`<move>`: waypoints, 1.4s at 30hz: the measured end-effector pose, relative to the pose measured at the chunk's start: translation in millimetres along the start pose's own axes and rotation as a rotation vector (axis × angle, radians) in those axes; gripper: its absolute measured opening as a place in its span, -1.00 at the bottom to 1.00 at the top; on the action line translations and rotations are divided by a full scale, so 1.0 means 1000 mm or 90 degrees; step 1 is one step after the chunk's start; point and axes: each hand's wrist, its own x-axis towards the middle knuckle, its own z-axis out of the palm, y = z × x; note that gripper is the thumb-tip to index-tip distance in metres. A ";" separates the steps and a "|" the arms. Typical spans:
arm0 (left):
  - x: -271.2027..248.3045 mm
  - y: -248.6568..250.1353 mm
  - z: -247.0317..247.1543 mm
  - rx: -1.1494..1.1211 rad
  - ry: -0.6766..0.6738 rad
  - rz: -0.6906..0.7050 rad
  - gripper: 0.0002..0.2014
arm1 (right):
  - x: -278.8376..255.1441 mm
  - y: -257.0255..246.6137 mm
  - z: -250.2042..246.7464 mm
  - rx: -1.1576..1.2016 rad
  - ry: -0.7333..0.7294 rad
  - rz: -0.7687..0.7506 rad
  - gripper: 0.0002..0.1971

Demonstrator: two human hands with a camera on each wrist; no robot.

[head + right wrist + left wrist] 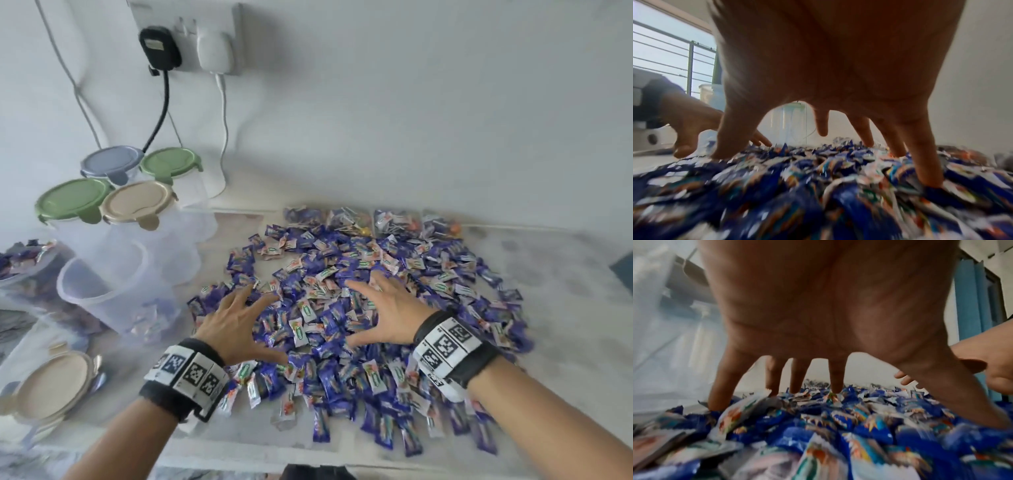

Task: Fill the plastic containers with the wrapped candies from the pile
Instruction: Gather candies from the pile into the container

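Candies (346,308) in blue and white wrappers lie in a broad, loose pile across the middle of the pale counter (565,308), thickest between the two hands and thinning toward the near edge. The left hand (236,325) and right hand (387,315) sit on the heap facing each other, palms down, fingers spread wide and fingertips dipped among the wrappers; neither pinches or holds anything yet. The wrist views confirm it: the left fingers (797,374) and the right fingers (865,129) stand splayed like rakes on the sweets.

What the coming move seems to turn on is the mound caught between the palms: drawing the hands together should gather a double handful. The open container (113,287) stands just left of the pile, nearest the left hand, so the load would travel leftward over a short gap. It appears to hold a few candies at the bottom, though the blurred wall makes that uncertain.

A further container at the far left edge (30,270) already carries sweets. Four lidded containers (137,202) cluster behind, near the wall, and a loose beige lid (51,387) lies at the near left. Open counter remains to the right and front; strays near the front edge could slip off.
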 end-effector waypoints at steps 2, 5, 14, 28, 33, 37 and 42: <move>0.004 0.005 0.005 0.026 -0.043 -0.014 0.29 | -0.005 0.001 0.014 -0.008 -0.027 0.015 0.21; 0.010 0.010 0.010 0.051 -0.073 -0.022 0.33 | -0.008 -0.003 0.029 -0.053 -0.030 0.019 0.23; 0.019 0.007 0.012 0.024 -0.038 0.007 0.11 | 0.003 -0.010 0.033 -0.064 -0.007 0.016 -0.05; 0.026 0.004 -0.005 -0.098 0.022 0.088 -0.45 | 0.009 -0.017 0.036 -0.060 0.111 -0.018 -0.39; 0.028 0.003 -0.008 -0.081 0.028 0.105 -0.54 | 0.013 -0.015 0.031 -0.042 0.130 -0.021 -0.52; 0.029 0.003 -0.011 -0.083 0.057 0.116 -0.59 | 0.013 -0.014 0.022 -0.001 0.135 -0.017 -0.55; 0.030 -0.001 -0.013 -0.114 0.101 0.130 -0.65 | 0.011 -0.013 0.008 0.033 0.150 -0.021 -0.58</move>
